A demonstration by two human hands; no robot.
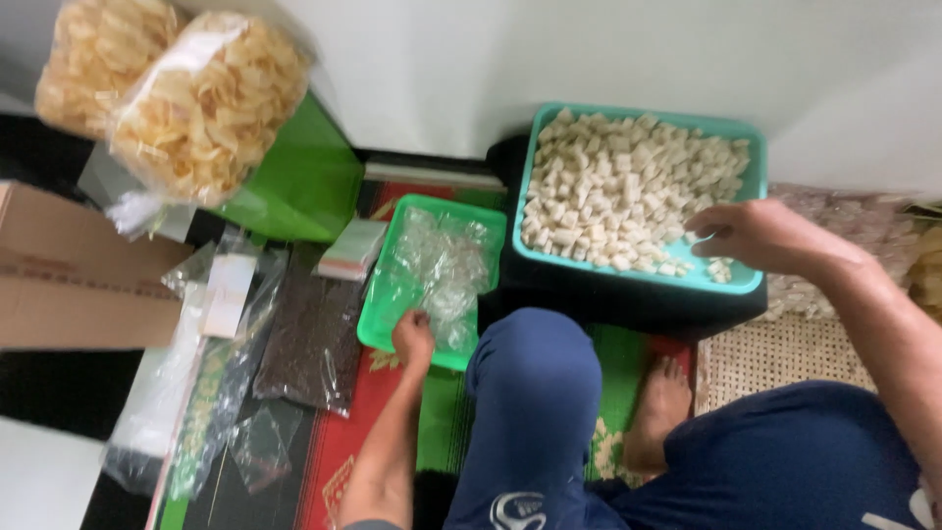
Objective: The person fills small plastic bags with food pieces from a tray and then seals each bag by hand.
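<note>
The left hand reaches down into the green tray, at its near edge, and its fingers curl onto the clear little bags heaped there. Whether they have pinched a bag or only touch the heap cannot be told, since the fingertips are hidden among the plastic. The bags fill the middle of the tray and lie just ahead of the knuckles.

The right hand hovers over the near right corner of the teal tub, palm down, fingers bent loosely toward the pale crackers that fill it. A few loose pieces lie right under the fingertips; whether any is gripped cannot be seen.

The tub stands just right of the green tray, both on the floor against a white wall. A knee in blue trousers rises between the two arms, with a bare foot beside it on the mat. To the left lie flat plastic packets, a cardboard box and two big bags of yellow chips.
</note>
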